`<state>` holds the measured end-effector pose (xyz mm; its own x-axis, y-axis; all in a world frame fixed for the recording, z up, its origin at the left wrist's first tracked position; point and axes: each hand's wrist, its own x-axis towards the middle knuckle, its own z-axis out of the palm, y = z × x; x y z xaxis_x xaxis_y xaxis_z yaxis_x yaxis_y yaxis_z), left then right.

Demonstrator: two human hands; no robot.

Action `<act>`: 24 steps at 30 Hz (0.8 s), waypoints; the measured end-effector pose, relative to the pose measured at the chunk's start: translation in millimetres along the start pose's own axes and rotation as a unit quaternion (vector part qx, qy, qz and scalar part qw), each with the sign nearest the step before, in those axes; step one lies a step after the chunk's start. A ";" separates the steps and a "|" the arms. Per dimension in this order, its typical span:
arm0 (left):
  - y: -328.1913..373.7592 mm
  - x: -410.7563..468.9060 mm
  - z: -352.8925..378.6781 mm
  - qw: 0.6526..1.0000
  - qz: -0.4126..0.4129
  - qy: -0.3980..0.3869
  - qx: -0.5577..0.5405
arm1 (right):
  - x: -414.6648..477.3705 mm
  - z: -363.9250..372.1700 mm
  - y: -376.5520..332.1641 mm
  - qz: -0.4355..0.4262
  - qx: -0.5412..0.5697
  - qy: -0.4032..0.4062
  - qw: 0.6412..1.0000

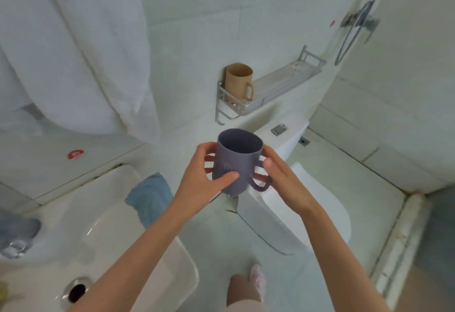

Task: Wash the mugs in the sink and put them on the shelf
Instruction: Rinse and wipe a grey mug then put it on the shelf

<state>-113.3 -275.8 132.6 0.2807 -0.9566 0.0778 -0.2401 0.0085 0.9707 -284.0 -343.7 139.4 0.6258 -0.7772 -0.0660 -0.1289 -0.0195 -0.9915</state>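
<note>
Both hands on one mug, held in the air over the floor, between sink and toilet.

- Thing in hand: dull purple plastic mug with a loop handle [235, 164]. Upright, mouth up, long axis near vertical, top tipped a little toward the camera. The handle points to the person's right and sits low on the body. No water can be made out inside.
- Left hand [204, 179]: thumb laid across the front wall, fingers curled round the far side. A firm grip.
- Right hand [283, 176]: thumb by the top of the handle, fingers curled behind the mug, showing through the handle loop. The hands stand apart only by the mug's width, clamped on it from both sides.
- Both forearms reach forward, elbows low, wrists level.
- Goal: silver metal wall shelf with a rail [283, 88], ahead of and above the hands, slightly to the right. A tan plastic mug [238, 83] stands upright at its left end with its handle to the right, and the stretch to its right is bare.
- Key relation: the free stretch lies up and right of the purple mug, so the right hand looks nearer (the handle is on that side too).
- Judgement: washing seems done for this mug, and the placing step is in hand. The lift must clear the front rail and land right of the tan mug without knocking it.
- Behind and left: white ceramic sink [110, 213], with a blue cloth [150, 198] on its edge.
</note>
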 end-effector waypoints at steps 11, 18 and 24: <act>21.3 125.6 141.4 0.999 -0.025 -0.018 0.013 | 63.8 -204.7 11.1 -0.012 -0.095 -0.015 0.995; 38.5 203.5 169.3 0.998 -0.022 0.008 0.057 | 135.1 -267.9 7.6 -0.022 -0.130 -0.040 0.990; 46.9 276.6 155.9 0.994 -0.027 0.053 0.091 | 219.5 -282.9 -1.0 -0.045 -0.143 -0.051 0.987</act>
<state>-191.7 -585.4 164.3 0.3913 -0.9184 0.0586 -0.3832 -0.1048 0.9177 -364.1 -692.2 157.7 0.7163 -0.6977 -0.0043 -0.2726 -0.2742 -0.9222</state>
